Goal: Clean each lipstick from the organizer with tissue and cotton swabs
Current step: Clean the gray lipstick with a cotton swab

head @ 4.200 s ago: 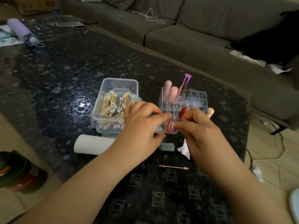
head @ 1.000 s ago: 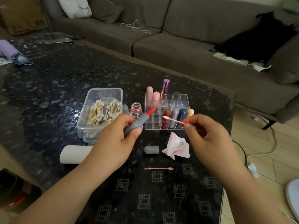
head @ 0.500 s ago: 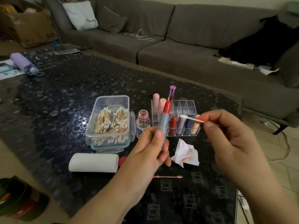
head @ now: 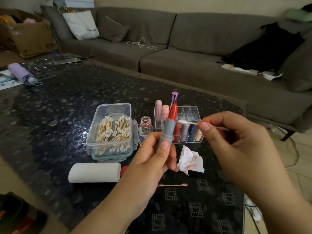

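Note:
My left hand (head: 152, 156) grips a grey lipstick tube (head: 167, 132) upright, its red stick extended at the top. My right hand (head: 236, 141) pinches a cotton swab (head: 185, 122) whose white tip sits just right of the tube's upper rim. Behind them stands the clear organizer (head: 190, 112) with several lipsticks in its front row and back left. A stained tissue (head: 190, 159) lies on the table in front of it, and a used pink-tipped swab (head: 172, 185) lies nearer to me.
A clear box of cotton swabs (head: 111, 130) sits at left, beside a small open bottle (head: 145, 125). A white roll (head: 94, 172) lies in front of the box, a red cap (head: 124, 168) by its end. A grey sofa (head: 185, 48) runs behind the dark table (head: 67, 98).
The bottle was set down beside the swab box. My left hand has raised the lipstick upright, and my right hand has brought the swab tip closer to its rim.

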{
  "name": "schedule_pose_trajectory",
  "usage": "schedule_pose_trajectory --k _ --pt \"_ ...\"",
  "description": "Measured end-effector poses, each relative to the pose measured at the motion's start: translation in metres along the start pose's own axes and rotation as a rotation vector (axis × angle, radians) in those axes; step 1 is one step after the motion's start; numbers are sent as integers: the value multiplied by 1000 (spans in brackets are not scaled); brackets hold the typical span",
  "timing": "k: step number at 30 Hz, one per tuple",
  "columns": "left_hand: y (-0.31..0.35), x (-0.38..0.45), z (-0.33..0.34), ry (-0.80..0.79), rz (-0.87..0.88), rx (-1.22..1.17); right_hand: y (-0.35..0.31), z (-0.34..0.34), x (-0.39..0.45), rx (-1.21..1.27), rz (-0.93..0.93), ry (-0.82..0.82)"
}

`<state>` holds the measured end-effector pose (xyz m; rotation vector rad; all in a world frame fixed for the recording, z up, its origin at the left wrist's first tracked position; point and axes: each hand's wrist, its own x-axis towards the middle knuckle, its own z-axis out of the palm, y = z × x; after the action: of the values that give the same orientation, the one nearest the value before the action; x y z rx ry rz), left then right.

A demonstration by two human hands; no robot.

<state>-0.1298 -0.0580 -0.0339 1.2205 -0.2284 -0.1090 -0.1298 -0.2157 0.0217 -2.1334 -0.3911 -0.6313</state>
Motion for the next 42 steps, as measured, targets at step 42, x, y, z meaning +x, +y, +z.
schedule_pose_trajectory --k 42 --pt "2 -6 -4 -53 16 -92 0 2 2 41 -60 -8"
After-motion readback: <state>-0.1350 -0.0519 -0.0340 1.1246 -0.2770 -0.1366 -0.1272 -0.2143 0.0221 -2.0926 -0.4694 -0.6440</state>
